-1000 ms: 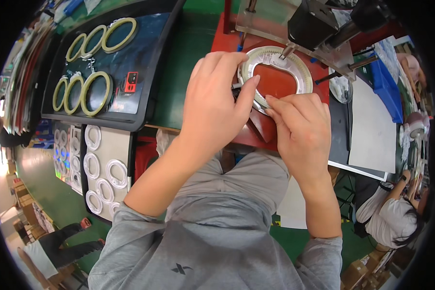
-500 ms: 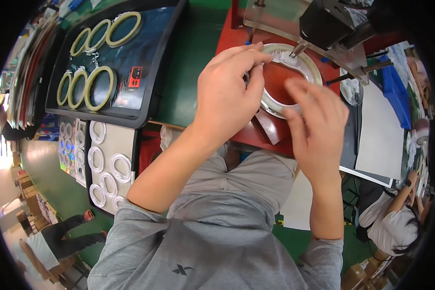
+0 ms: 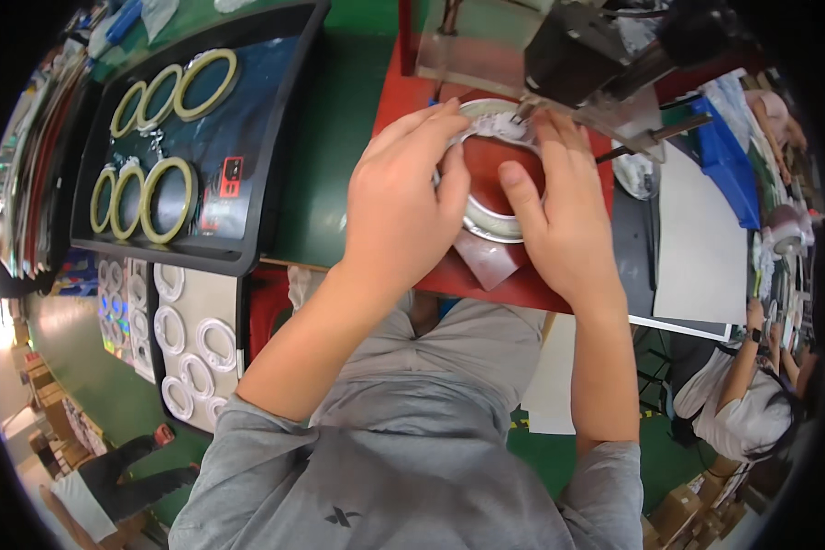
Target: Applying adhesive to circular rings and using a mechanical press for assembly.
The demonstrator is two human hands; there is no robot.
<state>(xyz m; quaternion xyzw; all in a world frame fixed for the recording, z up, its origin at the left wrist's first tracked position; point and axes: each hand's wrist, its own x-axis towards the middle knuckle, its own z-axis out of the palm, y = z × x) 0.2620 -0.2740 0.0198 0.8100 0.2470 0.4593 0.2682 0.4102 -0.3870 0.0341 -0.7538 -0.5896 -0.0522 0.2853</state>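
Observation:
A pale ring (image 3: 488, 220) lies on a round red fixture (image 3: 486, 165) on the red base plate (image 3: 403, 87), under a dark machine head (image 3: 577, 55). My left hand (image 3: 403, 197) rests over the ring's left side, fingers reaching its far rim. My right hand (image 3: 559, 215) presses on the ring's right side, thumb on the red centre. Both hands touch the ring; much of it is hidden beneath them.
A black tray (image 3: 257, 202) at the left holds several yellow-rimmed rings (image 3: 167, 197). Below it a white tray (image 3: 215, 298) carries several white rings. A blue bin (image 3: 724, 156) and white sheet (image 3: 697, 247) lie to the right. Another person (image 3: 733, 403) sits at lower right.
Both hands have moved further up over the ring toward the machine head; the right hand has shifted from the ring's near edge onto its right side.

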